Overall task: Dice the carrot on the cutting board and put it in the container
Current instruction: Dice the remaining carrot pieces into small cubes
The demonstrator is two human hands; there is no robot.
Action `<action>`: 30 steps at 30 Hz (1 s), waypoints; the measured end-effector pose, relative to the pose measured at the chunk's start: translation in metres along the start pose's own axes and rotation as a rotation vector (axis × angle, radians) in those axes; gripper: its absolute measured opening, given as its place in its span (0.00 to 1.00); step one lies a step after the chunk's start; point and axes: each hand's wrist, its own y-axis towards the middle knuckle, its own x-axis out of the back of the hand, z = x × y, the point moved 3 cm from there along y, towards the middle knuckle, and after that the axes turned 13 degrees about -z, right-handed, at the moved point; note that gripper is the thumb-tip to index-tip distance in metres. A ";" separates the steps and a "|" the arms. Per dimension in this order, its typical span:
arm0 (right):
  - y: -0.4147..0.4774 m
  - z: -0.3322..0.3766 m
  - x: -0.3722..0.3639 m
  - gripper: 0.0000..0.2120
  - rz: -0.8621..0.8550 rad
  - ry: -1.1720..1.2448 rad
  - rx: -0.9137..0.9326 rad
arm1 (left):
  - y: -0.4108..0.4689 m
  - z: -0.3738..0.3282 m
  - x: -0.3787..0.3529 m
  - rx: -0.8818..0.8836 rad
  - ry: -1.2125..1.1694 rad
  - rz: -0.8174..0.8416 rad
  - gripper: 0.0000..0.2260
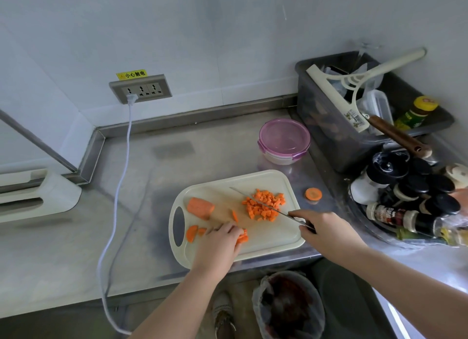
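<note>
Steel counter [76, 237] fills the view, w/ a cream cutting board [273, 240] near its front edge. Grey bin [329, 136] at back right holds a squeegee [354, 85] & a yellow-capped bottle [417, 110]; spice jars [410, 199] crowd the tray in front of it. Trash bin [288, 305] sits on the floor below the counter edge. Round container [283, 141], purple lid on, stands behind the board, apart from it.

On the board: right hand [326, 229] is closed round the knife [263, 204] handle, forefinger along the spine, blade angled across the pile of diced carrot [263, 204] at board centre-right. Left hand [222, 242] curls fingers down over a small stack of carrot strips [243, 237] – pinning them to the board. Uncut carrot chunk [200, 208] lies near the handle-hole end, w/ half-slices [192, 233] just below it. One round carrot slice [313, 194] sits off the board on the counter, right side. White cable [119, 186] runs from the wall socket [140, 89] down over the counter edge.
</note>
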 end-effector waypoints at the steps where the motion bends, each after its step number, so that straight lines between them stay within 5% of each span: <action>1: 0.000 0.001 -0.001 0.20 0.005 0.004 -0.001 | -0.001 -0.001 0.000 -0.001 -0.002 -0.007 0.11; 12: -0.001 0.005 -0.013 0.20 0.025 0.094 -0.059 | 0.008 0.006 -0.004 0.086 -0.062 0.069 0.15; 25: 0.003 0.027 -0.041 0.08 0.072 0.313 -0.139 | 0.023 0.026 0.005 0.265 -0.165 -0.015 0.15; 30: 0.006 0.025 -0.042 0.09 0.065 0.331 -0.169 | 0.049 0.030 0.011 0.021 -0.010 0.098 0.18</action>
